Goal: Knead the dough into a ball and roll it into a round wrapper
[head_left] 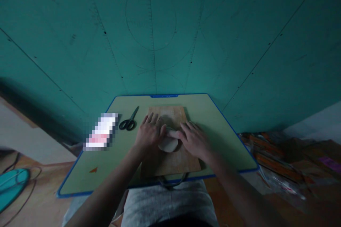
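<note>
A wooden board [170, 166] lies on the small table in front of me, with a flat, round, pale piece of dough [168, 145] on it. A short, pale rolling pin [172, 133] crosses the far part of the dough. From the left, my left hand [150, 134] rests on the pin's end, fingers stretched forward and thumb toward the middle. My right hand [194, 137] lies over the other end, its fingers also extended, thumb against the pin. Both palms hide the pin's ends. Neither hand's fingers are wrapped round it.
Black-handled scissors [129, 123] lie left of the board on the blue-edged table [221, 149]. Beyond them is a pixelated, phone-like object [101, 131]. A small orange triangle [93, 170] sits near the front left. A green wall [165, 42] rises directly behind the table.
</note>
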`<action>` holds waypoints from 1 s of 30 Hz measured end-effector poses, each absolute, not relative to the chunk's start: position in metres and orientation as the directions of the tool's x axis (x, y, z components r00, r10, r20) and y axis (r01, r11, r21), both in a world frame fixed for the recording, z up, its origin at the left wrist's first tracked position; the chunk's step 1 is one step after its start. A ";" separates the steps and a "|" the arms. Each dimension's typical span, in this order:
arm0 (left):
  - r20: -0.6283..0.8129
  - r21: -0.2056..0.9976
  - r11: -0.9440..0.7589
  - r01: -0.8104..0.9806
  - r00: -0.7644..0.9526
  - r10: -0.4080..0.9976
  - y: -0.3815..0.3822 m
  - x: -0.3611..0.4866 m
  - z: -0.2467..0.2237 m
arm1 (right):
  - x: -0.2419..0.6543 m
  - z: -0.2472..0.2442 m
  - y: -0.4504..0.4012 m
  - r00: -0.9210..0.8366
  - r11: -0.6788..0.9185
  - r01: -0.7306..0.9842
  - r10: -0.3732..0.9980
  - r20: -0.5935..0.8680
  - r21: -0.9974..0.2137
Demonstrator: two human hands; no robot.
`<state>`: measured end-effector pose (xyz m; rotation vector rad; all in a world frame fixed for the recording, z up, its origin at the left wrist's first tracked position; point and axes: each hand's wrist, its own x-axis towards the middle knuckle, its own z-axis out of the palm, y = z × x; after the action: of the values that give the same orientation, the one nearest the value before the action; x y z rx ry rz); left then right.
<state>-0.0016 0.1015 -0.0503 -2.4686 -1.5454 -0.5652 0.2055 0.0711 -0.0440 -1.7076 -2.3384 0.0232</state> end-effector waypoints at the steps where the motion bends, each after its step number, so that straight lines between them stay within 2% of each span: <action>1: 0.401 0.048 -0.451 0.891 0.396 0.826 0.092 -0.006 -0.052 | 0.203 -0.044 0.058 -0.291 0.325 0.932 0.936 0.199 -0.163; 8: 0.412 0.160 -0.506 0.847 0.409 0.814 0.043 -0.036 -0.066 | 0.177 -0.053 -0.010 -0.347 0.384 0.919 0.897 0.272 -0.093; 11: 0.417 0.140 -0.548 0.825 0.453 0.788 0.041 -0.042 -0.063 | 0.177 -0.052 -0.008 -0.389 0.427 0.898 0.884 0.260 -0.105; 15: 0.318 0.095 -0.548 0.831 0.496 0.808 0.038 -0.043 -0.051 | 0.198 -0.045 0.021 -0.417 0.464 0.865 0.877 0.238 -0.192; 18: 0.185 0.142 -0.466 0.873 0.439 0.879 0.024 -0.047 -0.044 | 0.219 -0.035 0.048 -0.403 0.519 0.784 0.844 0.355 -0.342; 21: 0.187 0.300 -0.293 0.908 0.245 0.951 0.005 -0.060 -0.045 | 0.228 -0.027 0.067 -0.286 0.551 0.662 0.812 0.509 -0.507; 23: 0.227 0.469 -0.143 0.872 0.038 0.973 -0.004 -0.071 -0.049 | 0.223 -0.028 0.075 -0.271 0.559 0.591 0.817 0.509 -0.582; 25: 0.235 0.659 -0.058 0.750 -0.132 0.963 -0.009 -0.078 -0.051 | 0.210 -0.034 0.081 -0.367 0.561 0.535 0.828 0.424 -0.632; 27: 0.216 0.797 -0.044 0.603 -0.216 0.952 -0.011 -0.079 -0.050 | 0.196 -0.043 0.084 -0.493 0.561 0.518 0.813 0.311 -0.646; 30: 0.188 0.861 -0.030 0.507 -0.263 0.947 -0.013 -0.075 -0.045 | 0.184 -0.048 0.079 -0.630 0.599 0.569 0.758 0.170 -0.564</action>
<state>-0.0753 -0.0126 -0.0449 -2.0839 -2.4438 -1.6951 0.1836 0.0790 -0.0485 -1.0635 -2.4352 0.6596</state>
